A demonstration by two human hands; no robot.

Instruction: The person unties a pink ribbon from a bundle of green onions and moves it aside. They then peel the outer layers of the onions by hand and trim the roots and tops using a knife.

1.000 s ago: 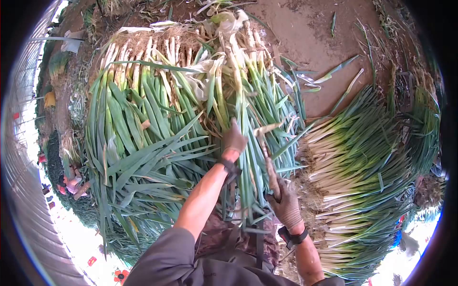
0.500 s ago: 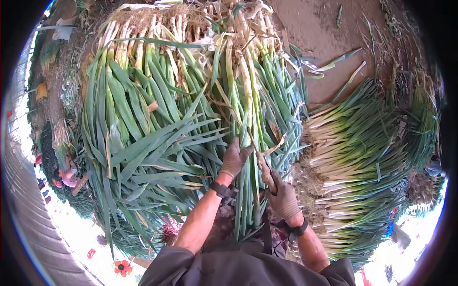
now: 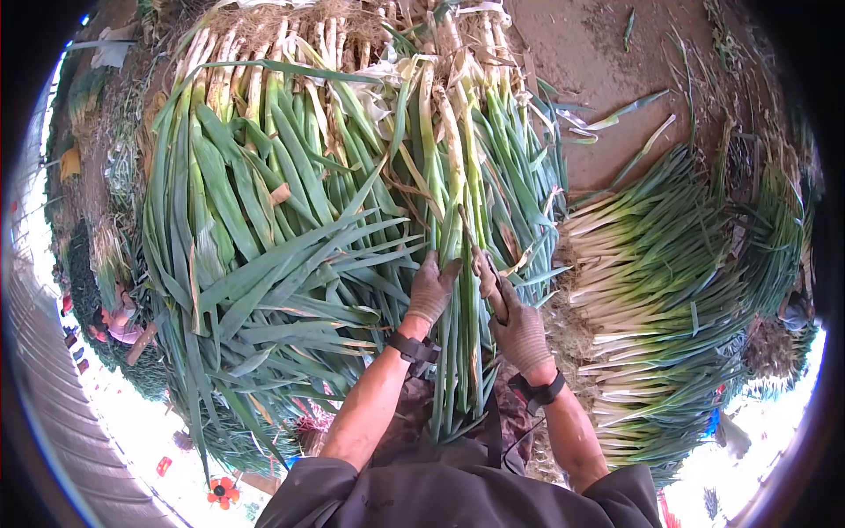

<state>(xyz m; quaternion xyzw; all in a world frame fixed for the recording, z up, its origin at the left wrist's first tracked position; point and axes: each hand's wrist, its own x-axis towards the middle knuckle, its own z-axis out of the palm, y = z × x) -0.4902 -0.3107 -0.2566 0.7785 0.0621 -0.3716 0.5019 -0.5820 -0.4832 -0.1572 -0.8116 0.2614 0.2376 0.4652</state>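
Note:
Long green onions [image 3: 450, 158] lie across the pile in front of me, white roots at the far end and green leaves toward my body. My left hand [image 3: 432, 290], in a knit work glove, is closed round the leaf part of several of these stalks. In my gloved right hand [image 3: 521, 337] is a knife with a thick, wrapped-looking handle [image 3: 485, 275]. Its thin dark blade points away from me and lies against the right side of the held stalks. The far end of the blade is hard to make out among the leaves.
A wide heap of green onions [image 3: 255, 185] covers the left. More onions [image 3: 651, 299] lie in a long row on the right, roots toward me. Loose leaves [image 3: 629, 107] are scattered on the brown ground [image 3: 576, 53]. A red flower-shaped object [image 3: 224, 493] shows at lower left.
My right hand and the knife have moved a little away from me, up along the stalks. My left hand keeps nearly the same place on the onions.

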